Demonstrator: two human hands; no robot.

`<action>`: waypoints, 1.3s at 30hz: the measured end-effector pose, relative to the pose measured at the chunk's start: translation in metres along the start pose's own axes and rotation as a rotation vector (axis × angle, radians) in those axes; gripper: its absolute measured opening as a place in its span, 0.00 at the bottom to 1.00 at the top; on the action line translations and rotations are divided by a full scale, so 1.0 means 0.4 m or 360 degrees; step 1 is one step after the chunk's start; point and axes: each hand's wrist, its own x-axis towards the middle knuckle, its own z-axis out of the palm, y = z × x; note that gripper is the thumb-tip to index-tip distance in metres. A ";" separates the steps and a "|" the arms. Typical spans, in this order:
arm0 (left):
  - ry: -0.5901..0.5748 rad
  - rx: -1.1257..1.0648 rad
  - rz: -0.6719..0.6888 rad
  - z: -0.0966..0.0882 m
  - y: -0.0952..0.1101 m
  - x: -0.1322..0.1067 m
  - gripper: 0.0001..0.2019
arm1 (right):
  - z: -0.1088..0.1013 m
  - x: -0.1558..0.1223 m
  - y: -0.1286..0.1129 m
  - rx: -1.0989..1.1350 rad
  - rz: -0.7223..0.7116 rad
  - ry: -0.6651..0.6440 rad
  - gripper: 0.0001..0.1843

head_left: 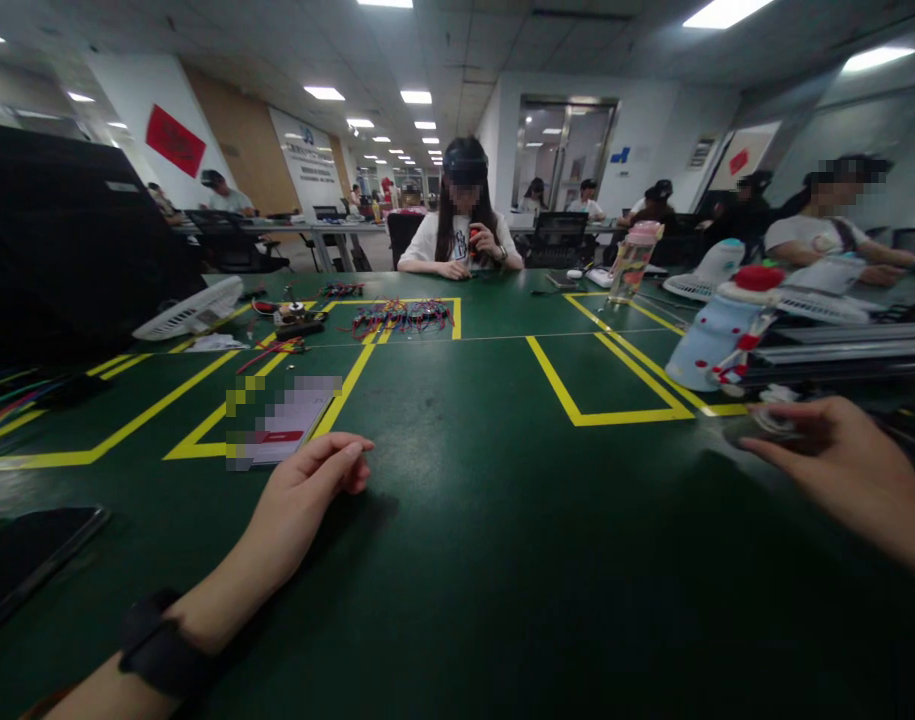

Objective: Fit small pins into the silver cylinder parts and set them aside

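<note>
My left hand [307,490] rests on the green table [472,540] with its fingers loosely curled and nothing in them, just beside a flat card or booklet [288,420]. A black band sits on that wrist. My right hand [839,465] reaches out at the right, fingers closed around a small dark round object [757,428] lying on the table.
Yellow tape lines [577,400] mark boxes on the table. Bundles of coloured wires [401,316], a white fan [191,312], a dark tablet [22,560], a pale blue bottle on its side [716,340] and a clear bottle [633,262] lie around. A person sits opposite; others work nearby.
</note>
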 end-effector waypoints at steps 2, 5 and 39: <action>-0.0009 0.0025 -0.0004 -0.001 0.000 -0.001 0.09 | 0.029 -0.057 -0.077 0.0305 -0.0208 -0.0153 0.24; -0.0012 0.0043 -0.0011 -0.002 0.004 -0.004 0.09 | 0.088 -0.151 -0.217 0.0728 -0.0681 -0.0562 0.23; -0.0577 0.0610 0.0432 0.221 0.132 -0.026 0.06 | 0.228 -0.254 -0.393 0.0851 -0.1070 -0.0998 0.20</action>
